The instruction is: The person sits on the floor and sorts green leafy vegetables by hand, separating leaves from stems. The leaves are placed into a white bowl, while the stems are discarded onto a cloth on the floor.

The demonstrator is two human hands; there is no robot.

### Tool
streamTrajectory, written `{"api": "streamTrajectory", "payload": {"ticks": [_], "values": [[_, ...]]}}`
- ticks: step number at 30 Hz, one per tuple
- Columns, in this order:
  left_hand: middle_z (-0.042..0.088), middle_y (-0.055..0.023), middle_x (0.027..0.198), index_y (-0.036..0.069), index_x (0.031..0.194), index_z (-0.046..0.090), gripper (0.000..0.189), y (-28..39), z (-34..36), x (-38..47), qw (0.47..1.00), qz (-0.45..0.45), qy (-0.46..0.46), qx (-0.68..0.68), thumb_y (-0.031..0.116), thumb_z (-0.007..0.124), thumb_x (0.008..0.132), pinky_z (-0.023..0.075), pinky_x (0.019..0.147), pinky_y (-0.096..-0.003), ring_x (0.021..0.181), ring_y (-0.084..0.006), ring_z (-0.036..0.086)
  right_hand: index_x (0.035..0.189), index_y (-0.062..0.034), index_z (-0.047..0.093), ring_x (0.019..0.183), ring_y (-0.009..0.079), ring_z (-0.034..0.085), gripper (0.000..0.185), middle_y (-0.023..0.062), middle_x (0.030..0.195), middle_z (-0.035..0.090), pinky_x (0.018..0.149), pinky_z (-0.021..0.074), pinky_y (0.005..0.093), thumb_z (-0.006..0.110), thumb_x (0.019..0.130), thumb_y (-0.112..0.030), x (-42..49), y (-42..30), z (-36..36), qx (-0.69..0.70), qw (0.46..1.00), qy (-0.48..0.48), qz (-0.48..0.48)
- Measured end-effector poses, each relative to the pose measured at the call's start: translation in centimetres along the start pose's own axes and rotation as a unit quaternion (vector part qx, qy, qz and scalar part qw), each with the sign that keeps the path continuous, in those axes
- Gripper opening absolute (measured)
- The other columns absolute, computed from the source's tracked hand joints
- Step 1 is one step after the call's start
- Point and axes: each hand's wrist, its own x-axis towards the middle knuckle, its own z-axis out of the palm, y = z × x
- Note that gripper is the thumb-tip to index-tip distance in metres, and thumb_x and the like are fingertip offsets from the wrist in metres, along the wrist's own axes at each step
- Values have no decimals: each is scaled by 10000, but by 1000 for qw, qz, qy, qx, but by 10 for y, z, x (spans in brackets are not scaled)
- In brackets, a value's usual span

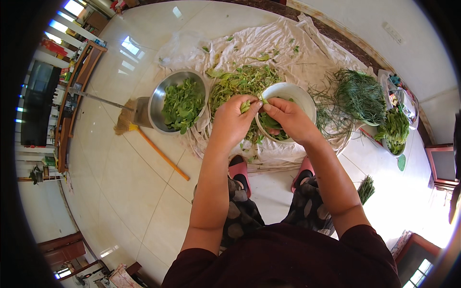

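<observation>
My left hand and my right hand meet fingertip to fingertip over a white bucket. Pale green plant pieces sit in my left fingers, and a thin green stem is pinched between both hands. Green leaves lie inside the bucket, partly hidden by my right hand. Behind my left hand spreads a pile of leafy greens on a crumpled pale cloth. A steel basin with loose green leaves stands left of the pile.
At the right, thin grass-like greens are heaped beside a bowl of leafy greens. A long-handled dustpan and a broom with an orange handle lie left of the basin. My feet in pink slippers are at the cloth's near edge.
</observation>
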Motion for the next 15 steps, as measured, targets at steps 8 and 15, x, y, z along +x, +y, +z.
{"api": "streamTrajectory", "payload": {"ticks": [8, 15], "values": [[642, -126, 818, 62, 947, 625, 171, -14, -6, 3, 970, 71, 109, 205, 198, 644, 844, 470, 661, -352, 759, -319, 611, 941, -14, 610, 529, 83, 482, 353, 1, 661, 524, 541, 486, 241, 464, 971, -335, -10, -10, -1, 7, 998, -45, 44], [592, 21, 759, 66, 989, 603, 190, -1, -7, 0, 938, -136, -65, -312, 211, 638, 873, 372, 583, -244, 645, -81, 515, 918, -4, 583, 534, 177, 578, 460, 86, 686, 572, 559, 530, 323, 391, 973, -418, -7, -5, 0, 280, 954, -85, 70]]}}
